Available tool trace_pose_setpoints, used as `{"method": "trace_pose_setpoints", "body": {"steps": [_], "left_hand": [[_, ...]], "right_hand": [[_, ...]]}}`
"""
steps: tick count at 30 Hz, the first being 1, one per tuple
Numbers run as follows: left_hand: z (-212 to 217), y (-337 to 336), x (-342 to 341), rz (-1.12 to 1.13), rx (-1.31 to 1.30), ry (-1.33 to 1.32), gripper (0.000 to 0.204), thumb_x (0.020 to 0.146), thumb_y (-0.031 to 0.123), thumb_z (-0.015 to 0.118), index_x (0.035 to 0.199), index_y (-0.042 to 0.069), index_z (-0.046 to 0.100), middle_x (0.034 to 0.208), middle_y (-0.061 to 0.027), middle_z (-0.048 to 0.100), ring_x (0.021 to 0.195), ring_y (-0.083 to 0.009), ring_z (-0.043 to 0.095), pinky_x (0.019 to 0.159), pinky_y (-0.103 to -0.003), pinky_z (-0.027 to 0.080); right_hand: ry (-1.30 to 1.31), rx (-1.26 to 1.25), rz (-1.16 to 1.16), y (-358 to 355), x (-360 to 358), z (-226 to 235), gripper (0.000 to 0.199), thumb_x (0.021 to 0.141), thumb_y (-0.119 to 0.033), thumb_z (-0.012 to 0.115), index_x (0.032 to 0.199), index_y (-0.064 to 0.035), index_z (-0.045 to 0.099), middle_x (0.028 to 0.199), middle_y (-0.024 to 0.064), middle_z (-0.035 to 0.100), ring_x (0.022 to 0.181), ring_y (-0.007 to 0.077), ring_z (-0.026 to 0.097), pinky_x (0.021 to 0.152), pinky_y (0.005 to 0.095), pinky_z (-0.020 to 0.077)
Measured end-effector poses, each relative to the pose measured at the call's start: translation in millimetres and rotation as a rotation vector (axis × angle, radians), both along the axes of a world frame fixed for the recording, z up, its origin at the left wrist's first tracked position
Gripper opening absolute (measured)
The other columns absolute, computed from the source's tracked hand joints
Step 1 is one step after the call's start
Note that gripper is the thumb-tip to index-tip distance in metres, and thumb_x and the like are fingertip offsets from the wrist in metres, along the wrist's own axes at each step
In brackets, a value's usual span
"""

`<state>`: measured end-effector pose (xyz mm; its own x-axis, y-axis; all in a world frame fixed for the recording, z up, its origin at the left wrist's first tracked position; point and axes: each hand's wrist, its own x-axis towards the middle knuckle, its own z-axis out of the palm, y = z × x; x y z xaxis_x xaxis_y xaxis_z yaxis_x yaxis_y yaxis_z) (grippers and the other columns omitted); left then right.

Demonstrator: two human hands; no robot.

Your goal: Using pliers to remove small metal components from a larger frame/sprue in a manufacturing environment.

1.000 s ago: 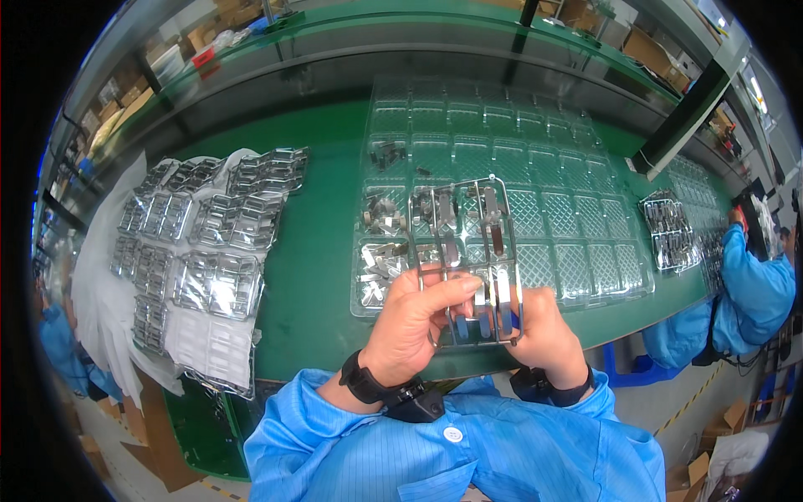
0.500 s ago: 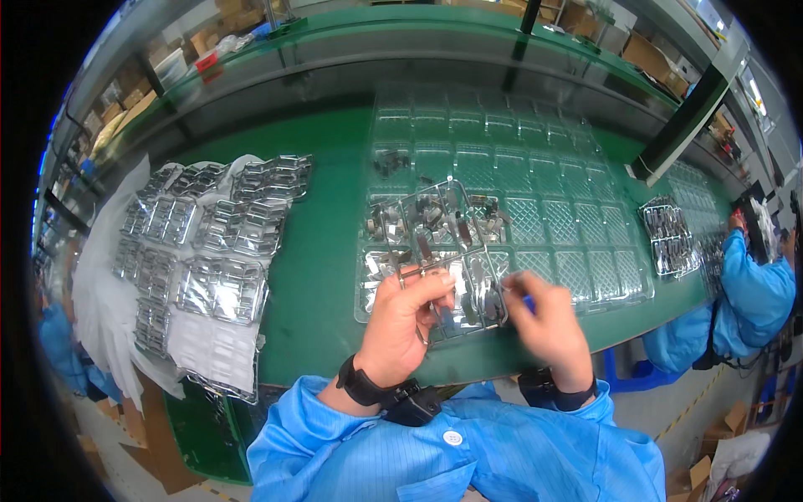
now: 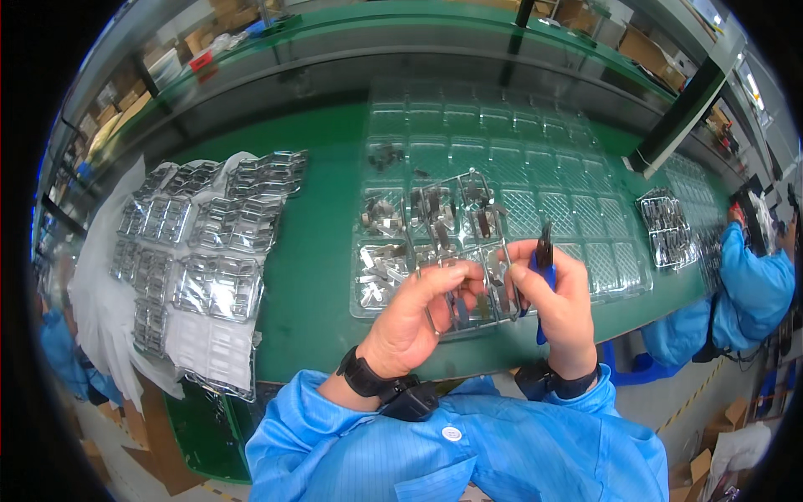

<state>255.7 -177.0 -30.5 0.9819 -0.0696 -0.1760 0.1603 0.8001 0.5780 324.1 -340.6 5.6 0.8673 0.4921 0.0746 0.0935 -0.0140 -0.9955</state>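
Note:
My left hand (image 3: 406, 322) is closed on the near left part of a shiny chrome sprue frame (image 3: 456, 250) carrying small flat parts. The frame is tilted above a clear plastic compartment tray (image 3: 611, 289). In my right hand (image 3: 570, 311) is a pair of nippers (image 3: 548, 274) with blue handles and dark jaws pointing up and away. That hand's thumb and fingers are also at the frame's right edge; whether they pinch a part there, I cannot tell. Loose metallic pieces (image 3: 381, 280) lie in several compartments at the tray's left side, partly hidden by the frame.
On the left, more sprue frames (image 3: 219, 287) lie on white wrapping sheets (image 3: 104, 284). Another stack of frames (image 3: 667, 230) sits to the right of the tray. A post (image 3: 682, 113) rises at the back right. Farther right, a person in a blue sleeve (image 3: 753, 284) works.
My right hand has turned, so the nippers now show upright in it, and its fingers have come against the frame's right edge. The frame has shifted slightly right with my left hand.

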Motion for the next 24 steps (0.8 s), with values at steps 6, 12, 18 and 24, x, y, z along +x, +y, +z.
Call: {"method": "trace_pose_setpoints", "body": {"steps": [6, 12, 18, 24], "left_hand": [[9, -6, -9, 0.025, 0.191, 0.02, 0.02, 0.081, 0.014, 0.066, 0.097, 0.003, 0.06, 0.087, -0.0041, 0.063, 0.077, -0.0106, 0.059, 0.071, -0.024, 0.047], [14, 0, -10, 0.175, 0.147, 0.061, 0.016, 0.08, 0.008, 0.066, 0.093, 0.003, 0.059, 0.081, -0.0038, 0.061, 0.072, -0.0125, 0.06, 0.068, -0.025, 0.047], [13, -1, -10, 0.193, 0.083, 0.102, 0.013, 0.081, 0.009, 0.065, 0.09, 0.002, 0.059, 0.075, -0.0044, 0.061, 0.068, -0.0121, 0.058, 0.062, -0.023, 0.043], [13, -1, -10, 0.162, 0.101, 0.087, 0.011, 0.081, 0.01, 0.065, 0.085, 0.001, 0.06, 0.072, -0.0046, 0.061, 0.066, -0.0113, 0.057, 0.061, -0.023, 0.042]], "right_hand": [[0.064, 0.081, -0.027, 3, 5, 4, 0.018, 0.087, -0.008, 0.057, 0.101, 0.0025, 0.061, 0.069, -0.0009, 0.058, 0.059, 0.0029, 0.05, 0.051, 0.0192, 0.0377], [-0.393, -0.226, -0.191, 1, 3, -12, 0.019, 0.084, -0.009, 0.062, 0.1, 0.0005, 0.059, 0.067, 0.004, 0.057, 0.06, 0.0075, 0.053, 0.055, 0.0227, 0.0428], [-0.753, -0.396, 0.104, 0, -10, -26, 0.033, 0.071, -0.005, 0.067, 0.102, -0.0013, 0.055, 0.078, 0.0136, 0.058, 0.071, 0.0309, 0.058, 0.062, 0.0393, 0.0455], [-0.83, -0.364, 0.153, 3, -8, -28, 0.037, 0.068, -0.003, 0.067, 0.102, -0.001, 0.053, 0.078, 0.0134, 0.055, 0.07, 0.0324, 0.056, 0.061, 0.0402, 0.044]]}}
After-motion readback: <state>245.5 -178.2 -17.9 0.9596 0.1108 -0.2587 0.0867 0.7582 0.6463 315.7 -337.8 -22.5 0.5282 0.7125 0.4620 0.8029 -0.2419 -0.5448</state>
